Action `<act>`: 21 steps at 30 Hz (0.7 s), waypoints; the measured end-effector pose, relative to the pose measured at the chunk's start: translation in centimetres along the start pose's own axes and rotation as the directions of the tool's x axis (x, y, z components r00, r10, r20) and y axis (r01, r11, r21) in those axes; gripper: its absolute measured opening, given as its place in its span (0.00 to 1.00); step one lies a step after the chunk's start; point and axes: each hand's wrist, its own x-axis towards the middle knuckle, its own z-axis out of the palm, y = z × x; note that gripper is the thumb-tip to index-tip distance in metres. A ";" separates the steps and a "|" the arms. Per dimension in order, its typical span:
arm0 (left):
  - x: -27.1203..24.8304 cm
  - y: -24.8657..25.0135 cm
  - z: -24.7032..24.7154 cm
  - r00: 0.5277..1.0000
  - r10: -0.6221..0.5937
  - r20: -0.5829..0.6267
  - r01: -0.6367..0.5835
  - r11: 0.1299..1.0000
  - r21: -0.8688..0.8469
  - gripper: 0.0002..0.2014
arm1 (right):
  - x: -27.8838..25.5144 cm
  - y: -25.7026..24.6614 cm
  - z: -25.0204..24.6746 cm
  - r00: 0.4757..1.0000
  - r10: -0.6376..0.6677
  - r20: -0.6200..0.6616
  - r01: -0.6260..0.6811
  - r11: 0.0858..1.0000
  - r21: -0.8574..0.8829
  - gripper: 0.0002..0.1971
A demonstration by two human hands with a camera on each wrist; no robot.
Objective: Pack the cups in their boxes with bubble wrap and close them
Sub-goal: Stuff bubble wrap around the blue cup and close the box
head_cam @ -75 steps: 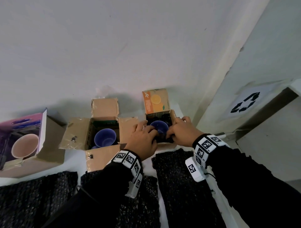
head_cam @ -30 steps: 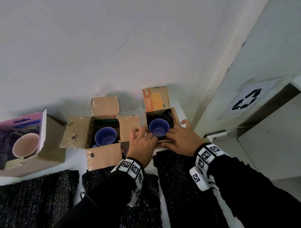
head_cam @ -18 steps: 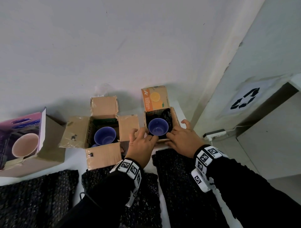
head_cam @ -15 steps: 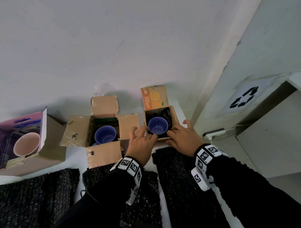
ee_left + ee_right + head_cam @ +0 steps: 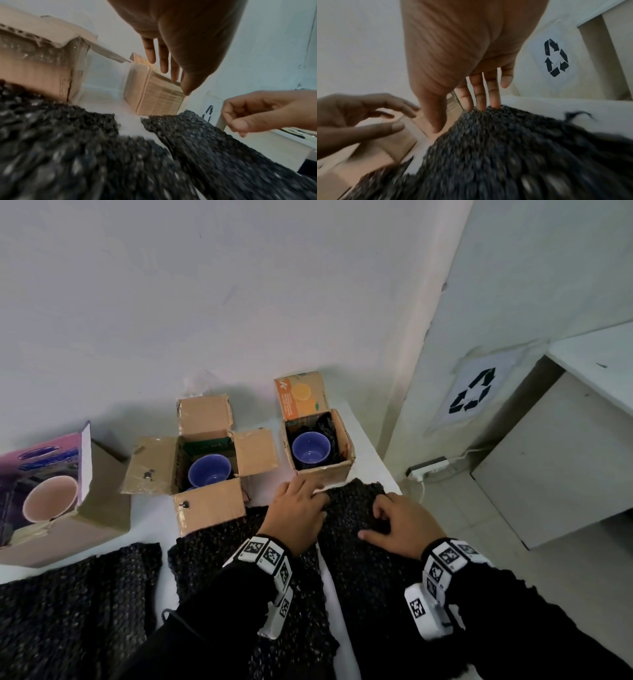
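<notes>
A small cardboard box (image 5: pixel 322 470) with an orange lid flap standing up holds a blue cup (image 5: pixel 311 449) with black bubble wrap around it. Just in front of it lies a black bubble wrap sheet (image 5: pixel 347 510). My left hand (image 5: pixel 301 501) hovers with straight fingers (image 5: pixel 163 60) over the sheet's far left corner and holds nothing. My right hand (image 5: pixel 394 518) bends its fingertips (image 5: pixel 480 100) down onto the far edge of the same bubble wrap sheet (image 5: pixel 505 142), with the thumb held apart. A middle box (image 5: pixel 209 508) with its flaps open holds a second blue cup (image 5: pixel 209 470).
At the far left a pink box (image 5: pixel 102 491) holds a pink cup (image 5: pixel 49 498). Two more black wrap sheets (image 5: pixel 212 553) (image 5: pixel 68 594) lie along the near edge. The white table (image 5: pixel 368 450) ends just right of the small box; a power strip (image 5: pixel 428 466) lies on the floor below.
Both hands have drawn back from the rim of the small box toward me and now sit over the bubble wrap sheet in front of it. The box and cup stay put.
</notes>
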 end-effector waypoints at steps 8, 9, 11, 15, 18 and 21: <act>-3.7 2.9 1.2 0.956 0.000 0.294 0.016 0.999 -0.052 0.15 | -3.9 -1.0 3.6 0.995 0.040 -0.088 -0.053 0.988 -0.145 0.10; -3.9 2.9 0.9 0.965 0.011 0.263 0.005 0.998 -0.059 0.14 | -4.0 -0.9 3.6 0.992 0.022 -0.123 -0.033 0.996 -0.089 0.09; -4.1 2.8 0.4 0.989 0.014 0.149 -0.003 0.997 -0.073 0.18 | -4.2 -1.0 3.2 0.985 -0.036 -0.172 0.048 0.997 0.065 0.09; -3.4 3.1 -1.3 0.994 0.054 0.099 -0.047 0.996 -0.079 0.46 | -4.4 -1.9 0.8 0.976 -0.173 -0.133 0.200 0.953 0.228 0.12; -2.5 3.8 -1.9 0.987 0.078 0.140 -0.073 0.996 -0.042 0.51 | -4.6 -3.0 -0.8 0.966 -0.228 -0.118 0.251 0.935 0.252 0.20; -2.0 4.0 -1.6 0.994 0.038 0.105 -0.040 0.999 0.016 0.34 | -4.7 -3.9 -1.8 0.972 -0.163 -0.171 0.216 0.907 0.362 0.28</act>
